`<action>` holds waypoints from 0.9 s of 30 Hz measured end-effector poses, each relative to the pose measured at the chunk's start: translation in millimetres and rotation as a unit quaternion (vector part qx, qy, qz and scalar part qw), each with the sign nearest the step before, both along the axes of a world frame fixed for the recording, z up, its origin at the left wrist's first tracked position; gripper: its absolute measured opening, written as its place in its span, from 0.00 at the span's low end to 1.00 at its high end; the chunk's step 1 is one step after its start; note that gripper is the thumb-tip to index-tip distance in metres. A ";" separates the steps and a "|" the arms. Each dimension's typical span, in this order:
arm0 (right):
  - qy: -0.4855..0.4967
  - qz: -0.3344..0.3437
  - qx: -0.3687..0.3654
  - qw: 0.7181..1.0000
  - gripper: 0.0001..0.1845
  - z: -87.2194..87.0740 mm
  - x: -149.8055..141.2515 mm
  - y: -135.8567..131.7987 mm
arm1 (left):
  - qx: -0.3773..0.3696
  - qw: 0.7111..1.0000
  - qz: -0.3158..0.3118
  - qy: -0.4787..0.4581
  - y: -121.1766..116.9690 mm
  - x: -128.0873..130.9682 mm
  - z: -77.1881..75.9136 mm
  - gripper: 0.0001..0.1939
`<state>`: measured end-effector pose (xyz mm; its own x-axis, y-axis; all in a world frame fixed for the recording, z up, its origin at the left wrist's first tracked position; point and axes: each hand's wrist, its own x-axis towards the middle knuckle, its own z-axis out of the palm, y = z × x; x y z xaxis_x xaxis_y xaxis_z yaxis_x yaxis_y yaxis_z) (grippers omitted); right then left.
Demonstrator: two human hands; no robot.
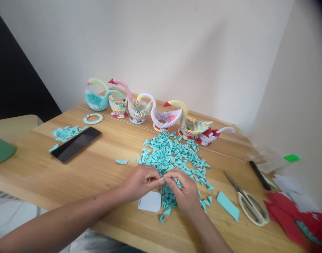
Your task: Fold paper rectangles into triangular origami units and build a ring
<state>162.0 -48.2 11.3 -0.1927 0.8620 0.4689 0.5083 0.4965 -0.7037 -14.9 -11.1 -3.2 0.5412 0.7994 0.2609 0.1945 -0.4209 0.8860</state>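
Observation:
My left hand (146,180) and my right hand (181,188) meet over the table, fingertips pinched together on a small pale piece of paper (161,178). Most of that piece is hidden by the fingers. Just beyond lies a large heap of turquoise folded paper triangles (166,151), some of them also beneath and beside my right hand. Below my left hand rests a stack of white paper slips (149,201). A short row of joined turquoise pieces (121,161) sits on the wood to the left.
Several folded-paper swans (166,117) stand along the back of the wooden table (110,140). Left are a phone (76,144), a paper ring (92,118) and a smaller turquoise pile (67,133). Right are turquoise paper slips (227,205), scissors (246,200), a black cutter-like tool (259,175) and red paper (283,214).

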 end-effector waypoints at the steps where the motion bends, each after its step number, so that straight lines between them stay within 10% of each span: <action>1: 0.005 -0.006 -0.001 1.000 0.06 0.8 0.0 -0.1 | -0.048 0.998 -0.012 -0.024 0.4 0.1 0.0 0.16; 8: 0.030 -0.008 -0.015 0.999 0.06 1.4 0.8 0.1 | -0.366 0.897 -0.149 -0.197 5.7 -1.2 2.9 0.20; 17: -0.067 -0.022 0.168 0.983 0.17 -2.3 4.5 3.6 | -0.374 0.881 -0.112 -0.268 12.3 -1.0 -7.2 0.20; 27: -0.104 -0.014 0.201 0.974 0.14 -6.9 5.0 3.2 | -0.380 0.871 -0.072 -0.303 12.9 0.5 -11.0 0.22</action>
<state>167.0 -45.0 4.3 -0.2983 0.6229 0.7232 0.6359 0.6947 -0.3362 -14.4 1.9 -14.2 0.5968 0.8013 -0.0408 -0.4120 0.3497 0.8414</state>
